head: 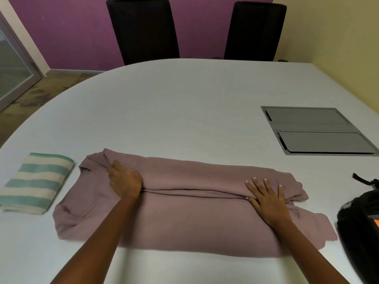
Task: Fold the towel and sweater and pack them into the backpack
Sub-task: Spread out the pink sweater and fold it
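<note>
A: What do you have on the desk [184,109]?
B: You have one sweater [184,218] in the near middle, one folded towel [39,181] to its left, and one backpack [359,232] cut off at the right edge. Two chairs [143,27] [254,31] stand on the far side.
A: And the grip?
B: Your right hand [268,201] lies flat on the sweater, fingers spread wide. Your left hand [125,181] sinks into bunched fabric, so I cannot tell its grip.
</note>
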